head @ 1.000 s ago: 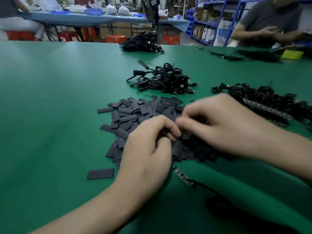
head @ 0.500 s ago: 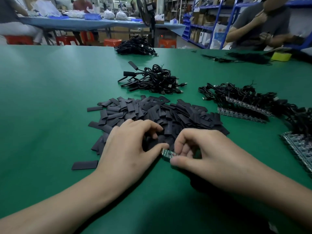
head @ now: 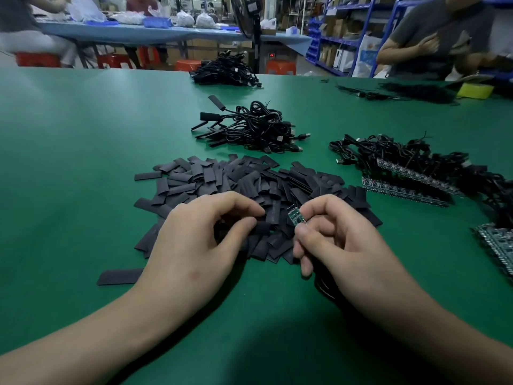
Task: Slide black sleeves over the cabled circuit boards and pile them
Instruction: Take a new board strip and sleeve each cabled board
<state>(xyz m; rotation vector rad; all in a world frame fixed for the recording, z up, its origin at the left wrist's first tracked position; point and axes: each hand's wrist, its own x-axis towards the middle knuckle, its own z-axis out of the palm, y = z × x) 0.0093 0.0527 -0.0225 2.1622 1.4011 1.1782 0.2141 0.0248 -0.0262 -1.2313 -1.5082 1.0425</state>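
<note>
A heap of flat black sleeves (head: pixel 249 184) lies on the green table (head: pixel 83 151) in front of me. My left hand (head: pixel 202 240) rests at the heap's near edge and pinches one black sleeve (head: pixel 262 227) between thumb and forefinger. My right hand (head: pixel 341 245) pinches a small green circuit board (head: pixel 294 215), tilted up just right of that sleeve; its cable runs down under the hand. Beyond the heap sits a pile of sleeved, cabled boards (head: pixel 249 129). Bare cabled boards (head: pixel 410 173) lie in rows at the right.
One loose sleeve (head: pixel 119 276) lies apart at the left. Another cable bundle (head: pixel 224 75) sits at the table's far edge. More boards (head: pixel 497 245) are at the right edge. A person (head: pixel 441 37) sits at the far right beside a yellow sponge (head: pixel 474 90).
My right hand has lifted the circuit board off the table and tilted it up. My left hand now pinches a sleeve beside it. Both hands drew back from the heap.
</note>
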